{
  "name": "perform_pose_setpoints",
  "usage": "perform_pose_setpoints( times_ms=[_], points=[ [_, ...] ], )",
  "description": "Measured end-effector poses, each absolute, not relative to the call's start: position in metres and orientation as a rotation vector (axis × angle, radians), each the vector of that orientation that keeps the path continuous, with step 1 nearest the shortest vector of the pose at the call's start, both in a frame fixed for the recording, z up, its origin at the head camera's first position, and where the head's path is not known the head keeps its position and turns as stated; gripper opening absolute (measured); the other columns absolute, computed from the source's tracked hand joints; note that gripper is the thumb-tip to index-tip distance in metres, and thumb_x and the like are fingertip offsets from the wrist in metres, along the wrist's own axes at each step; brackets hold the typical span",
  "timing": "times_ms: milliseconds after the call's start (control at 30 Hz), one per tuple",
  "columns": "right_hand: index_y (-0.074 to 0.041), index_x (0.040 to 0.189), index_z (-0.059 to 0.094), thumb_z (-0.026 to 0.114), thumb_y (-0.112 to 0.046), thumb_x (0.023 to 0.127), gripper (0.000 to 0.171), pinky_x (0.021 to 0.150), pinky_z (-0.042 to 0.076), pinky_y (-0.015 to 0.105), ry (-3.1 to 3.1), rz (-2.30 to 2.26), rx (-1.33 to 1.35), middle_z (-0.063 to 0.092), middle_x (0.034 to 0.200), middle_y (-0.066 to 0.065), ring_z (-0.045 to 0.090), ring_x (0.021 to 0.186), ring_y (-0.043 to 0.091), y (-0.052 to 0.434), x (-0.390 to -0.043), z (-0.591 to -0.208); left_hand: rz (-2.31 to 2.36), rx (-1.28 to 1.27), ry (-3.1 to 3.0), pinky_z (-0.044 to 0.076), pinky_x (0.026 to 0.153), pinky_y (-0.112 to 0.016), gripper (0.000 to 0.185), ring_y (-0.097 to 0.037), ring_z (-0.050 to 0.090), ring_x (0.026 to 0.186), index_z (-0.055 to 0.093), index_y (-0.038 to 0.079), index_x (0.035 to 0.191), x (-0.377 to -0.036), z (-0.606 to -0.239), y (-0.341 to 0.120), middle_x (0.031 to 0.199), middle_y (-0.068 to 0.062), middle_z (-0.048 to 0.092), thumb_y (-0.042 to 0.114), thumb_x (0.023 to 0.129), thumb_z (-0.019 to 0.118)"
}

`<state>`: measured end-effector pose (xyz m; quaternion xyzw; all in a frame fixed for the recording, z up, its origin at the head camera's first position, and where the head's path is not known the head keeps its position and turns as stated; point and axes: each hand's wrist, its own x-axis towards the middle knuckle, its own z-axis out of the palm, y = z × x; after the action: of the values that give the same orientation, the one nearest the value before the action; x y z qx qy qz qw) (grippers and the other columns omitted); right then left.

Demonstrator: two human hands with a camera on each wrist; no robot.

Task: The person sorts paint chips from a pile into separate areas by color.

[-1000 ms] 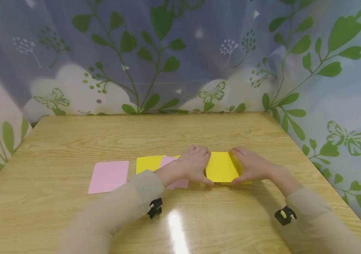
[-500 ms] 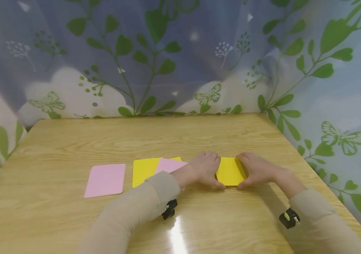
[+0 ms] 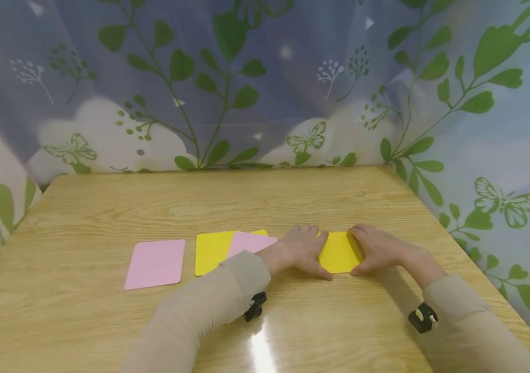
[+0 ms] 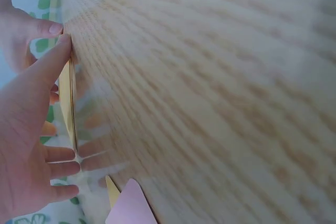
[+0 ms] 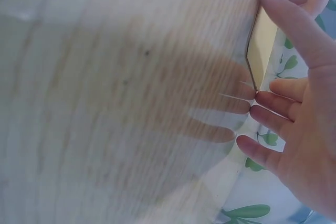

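At the right of the table lies a square yellow card (image 3: 338,253), between my two hands in the head view. My left hand (image 3: 303,250) covers its left side and holds that edge between thumb and fingers. On the other side my right hand (image 3: 379,249) grips the right edge the same way. The left wrist view shows layered edges of the yellow card (image 4: 67,95) under the left thumb, so more than one sheet seems stacked. In the right wrist view the right thumb (image 5: 291,17) touches the card's near edge, with the fingertips down by the tabletop.
Left of the hands, a pink card (image 3: 249,243) overlaps another yellow card (image 3: 210,254); my left forearm hides part of both. A separate pink card (image 3: 155,264) lies farther left. The wooden table (image 3: 176,202) meets a leaf-patterned curtain (image 3: 227,103) behind and on the right.
Both hands have moved slightly right with the yellow card and lowered it onto the yellow beneath, which no longer shows at the lower right. In the last half second they have barely moved.
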<state>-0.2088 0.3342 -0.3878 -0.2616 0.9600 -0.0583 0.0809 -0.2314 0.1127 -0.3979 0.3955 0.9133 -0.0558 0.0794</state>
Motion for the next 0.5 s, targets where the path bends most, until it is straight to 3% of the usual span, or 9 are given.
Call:
perform_pose_setpoints(
  times_ms=[200,500],
  points=[
    [0.012,0.127,0.041,0.074,-0.056,0.067,0.097,0.094,0.037,0.053,2.871,-0.173,-0.783,0.044,0.127,0.029,0.045,0.114,0.044,0.331,-0.208,-0.387,-0.084,1.206,2.771,0.033,0.099,-0.035,0.102,-0.020,0.043,0.116,0.034,0.010,0.139,-0.236,-0.398,0.103,0.128,-0.004,0.047,0.078,0.067,0.053],
    [0.009,0.126,0.046,0.065,-0.056,0.078,0.083,0.094,0.038,0.052,2.990,-0.104,-0.844,0.049,0.125,0.026,0.047,0.113,0.041,0.318,-0.217,-0.381,-0.097,1.239,2.864,0.032,0.101,-0.041,0.087,-0.023,0.041,0.124,0.043,0.008,0.132,-0.243,-0.380,0.062,0.133,-0.007,0.047,0.073,0.075,0.051]
  ],
)
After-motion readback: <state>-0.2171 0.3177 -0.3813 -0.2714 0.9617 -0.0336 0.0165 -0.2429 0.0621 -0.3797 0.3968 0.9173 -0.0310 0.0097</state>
